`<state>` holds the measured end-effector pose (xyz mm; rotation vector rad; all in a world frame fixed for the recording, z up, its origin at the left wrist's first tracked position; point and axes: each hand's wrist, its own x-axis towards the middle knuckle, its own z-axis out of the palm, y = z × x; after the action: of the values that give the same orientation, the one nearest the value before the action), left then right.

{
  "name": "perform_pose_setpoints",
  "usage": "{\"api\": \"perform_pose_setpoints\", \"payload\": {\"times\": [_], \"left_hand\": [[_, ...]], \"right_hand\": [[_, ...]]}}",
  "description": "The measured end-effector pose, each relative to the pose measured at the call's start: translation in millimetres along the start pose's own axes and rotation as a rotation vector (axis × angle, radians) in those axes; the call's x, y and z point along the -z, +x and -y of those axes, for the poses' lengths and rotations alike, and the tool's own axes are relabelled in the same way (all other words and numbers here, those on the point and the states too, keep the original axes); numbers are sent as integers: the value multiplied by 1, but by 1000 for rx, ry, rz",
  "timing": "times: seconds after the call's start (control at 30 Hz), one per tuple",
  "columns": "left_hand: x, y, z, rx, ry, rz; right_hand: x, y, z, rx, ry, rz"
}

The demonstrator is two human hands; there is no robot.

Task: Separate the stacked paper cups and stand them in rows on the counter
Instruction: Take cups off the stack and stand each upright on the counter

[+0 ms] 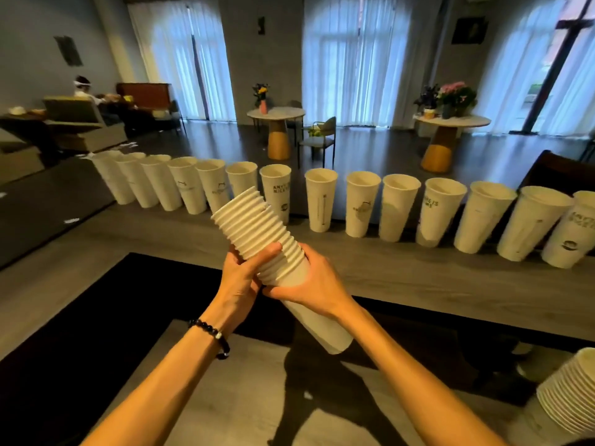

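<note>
Left hand (240, 278) and right hand (309, 283) both grip the tilted cup stack (257, 235) mid-counter; one far row (322, 201) stands, roughly fifteen cups, held stack and near-right stack (568, 394) remain.

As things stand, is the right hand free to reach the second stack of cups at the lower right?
Probably not yet. The right hand grips the held stack together with the left hand. The second stack sits uncovered on the counter with nothing between, so it looks reachable once the hand lets go.
</note>
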<state>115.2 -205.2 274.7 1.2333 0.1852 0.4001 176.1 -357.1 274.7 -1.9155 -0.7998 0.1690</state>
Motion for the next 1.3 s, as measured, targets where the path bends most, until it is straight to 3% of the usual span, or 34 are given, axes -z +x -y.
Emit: {"api": "perform_pose_setpoints", "payload": {"times": [0.17, 0.33, 0.47, 0.7, 0.83, 1.17, 1.3], "left_hand": [[96, 6, -37, -91, 183, -59], [203, 27, -89, -102, 157, -133], [271, 49, -138, -156, 64, -244], [352, 75, -190, -237, 69, -317], [382, 80, -198, -300, 91, -462], [441, 125, -231, -455, 182, -624], [473, 156, -263, -540, 43, -691]], "right_hand": [[-90, 47, 48, 56, 36, 39], [-190, 104, 102, 90, 97, 54], [-247, 154, 133, 44, 97, 164], [-306, 201, 159, 8, 113, 256], [-336, 222, 175, 74, 93, 319], [-406, 288, 187, 231, 1, 143], [-428, 324, 153, 93, -15, 30]]}}
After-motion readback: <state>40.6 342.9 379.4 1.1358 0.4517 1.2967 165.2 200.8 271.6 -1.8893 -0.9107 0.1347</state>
